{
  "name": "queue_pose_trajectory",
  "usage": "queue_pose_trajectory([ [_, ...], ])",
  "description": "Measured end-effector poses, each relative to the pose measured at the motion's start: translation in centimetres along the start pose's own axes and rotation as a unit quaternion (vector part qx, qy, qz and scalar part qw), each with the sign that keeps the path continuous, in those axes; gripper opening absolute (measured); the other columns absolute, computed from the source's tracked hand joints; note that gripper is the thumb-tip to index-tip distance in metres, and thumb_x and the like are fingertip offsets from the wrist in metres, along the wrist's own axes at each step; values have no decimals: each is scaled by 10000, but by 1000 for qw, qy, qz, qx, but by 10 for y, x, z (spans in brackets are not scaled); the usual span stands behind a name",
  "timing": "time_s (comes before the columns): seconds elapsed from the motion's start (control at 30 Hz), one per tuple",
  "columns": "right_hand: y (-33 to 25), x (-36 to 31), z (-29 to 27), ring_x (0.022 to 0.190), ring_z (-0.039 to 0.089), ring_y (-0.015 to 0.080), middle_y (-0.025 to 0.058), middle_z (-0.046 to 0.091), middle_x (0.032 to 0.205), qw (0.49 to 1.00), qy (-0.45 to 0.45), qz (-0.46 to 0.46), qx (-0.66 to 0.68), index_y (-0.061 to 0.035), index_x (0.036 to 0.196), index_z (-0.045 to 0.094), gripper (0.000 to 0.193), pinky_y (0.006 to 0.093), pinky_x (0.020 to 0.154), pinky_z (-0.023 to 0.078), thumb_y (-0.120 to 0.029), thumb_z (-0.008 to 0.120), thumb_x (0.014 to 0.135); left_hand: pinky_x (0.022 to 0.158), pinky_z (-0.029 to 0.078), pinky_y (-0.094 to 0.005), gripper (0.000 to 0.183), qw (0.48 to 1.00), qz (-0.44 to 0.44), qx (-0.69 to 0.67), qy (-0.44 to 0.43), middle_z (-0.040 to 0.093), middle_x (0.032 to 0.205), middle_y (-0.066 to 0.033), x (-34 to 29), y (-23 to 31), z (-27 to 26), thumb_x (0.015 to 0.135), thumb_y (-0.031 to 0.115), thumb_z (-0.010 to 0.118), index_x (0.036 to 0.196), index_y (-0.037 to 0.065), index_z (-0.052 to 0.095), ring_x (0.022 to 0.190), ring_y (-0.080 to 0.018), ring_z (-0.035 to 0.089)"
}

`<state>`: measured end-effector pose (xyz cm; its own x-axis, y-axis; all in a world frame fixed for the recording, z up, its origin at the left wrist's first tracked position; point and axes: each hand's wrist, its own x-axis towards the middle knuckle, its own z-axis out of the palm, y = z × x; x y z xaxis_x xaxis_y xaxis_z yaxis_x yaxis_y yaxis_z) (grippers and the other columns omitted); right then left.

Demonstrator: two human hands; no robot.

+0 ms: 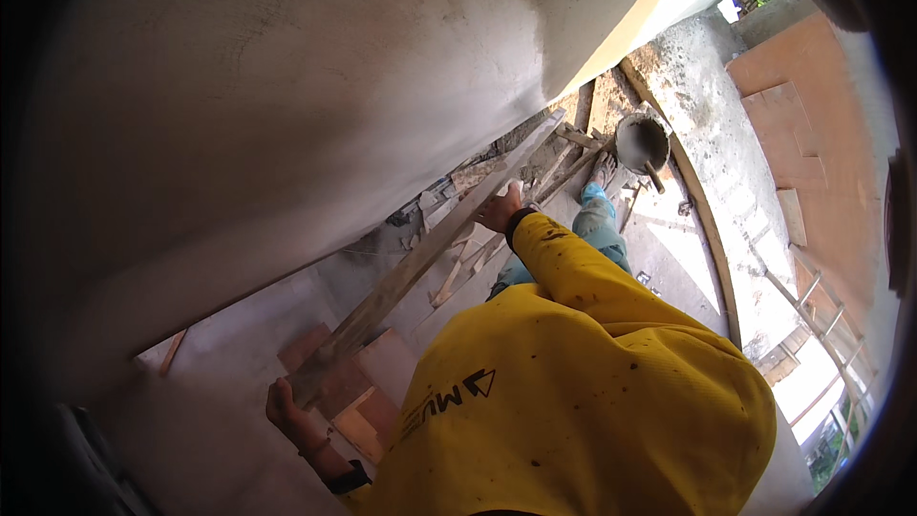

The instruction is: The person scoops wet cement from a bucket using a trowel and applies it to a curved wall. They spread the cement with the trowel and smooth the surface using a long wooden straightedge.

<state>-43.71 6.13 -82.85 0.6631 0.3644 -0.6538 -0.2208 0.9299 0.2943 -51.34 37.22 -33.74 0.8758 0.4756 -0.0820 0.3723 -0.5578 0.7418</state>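
The shirt point(583, 392) was bright yellow — flecked with dark spots, with a black mark on it. The wall point(287, 86) was pale grey, the long board point(430, 248) dusty grey-brown, the trousers point(597, 225) blue-green, the bucket point(642, 143) dark grey — the far panels point(812, 124) orange-brown.

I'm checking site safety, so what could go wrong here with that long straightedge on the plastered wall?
The straightedge is long and held only at its ends by the left hand and right hand; it could slip and gouge the wall. Loose planks and a mortar pan by the feet could trip the person.
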Motion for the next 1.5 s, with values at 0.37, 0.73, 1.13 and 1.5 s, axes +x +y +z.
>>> queue_pose_trajectory([
  [0.37,-14,-90,60,1301,541,349,112,534,1421,953,-11,-169,-250,-84,1480,399,667,556,1034,509,-574,512,1041,595,612,-382,621,942,-279,-89,163,651,1058,-182,72,-195,-18,1021,538,517,1117,-64,631,836,-298,686],
  [0.73,-85,-193,151,967,684,280,168,568,1177,854,-10,-418,-309,-52,1273,406,630,447,791,641,-545,660,972,881,577,-485,567,952,249,103,143,596,1146,-185,147,-216,117,1033,496,531,1256,-24,562,1065,-346,626],
  [1.13,-170,-286,354,822,725,236,166,615,1063,704,-67,-627,-327,18,1251,452,581,400,599,673,-451,670,986,1079,408,-595,504,716,602,267,232,596,1267,-163,204,-23,221,889,211,722,1344,78,551,1226,-400,557],
  [1.5,-270,-321,513,1125,653,496,356,646,1177,536,36,-765,-355,91,1312,366,661,513,948,511,-441,602,1000,1011,401,-610,464,772,506,312,226,555,1226,-214,225,111,280,870,145,677,1295,19,542,1171,-435,542],
])
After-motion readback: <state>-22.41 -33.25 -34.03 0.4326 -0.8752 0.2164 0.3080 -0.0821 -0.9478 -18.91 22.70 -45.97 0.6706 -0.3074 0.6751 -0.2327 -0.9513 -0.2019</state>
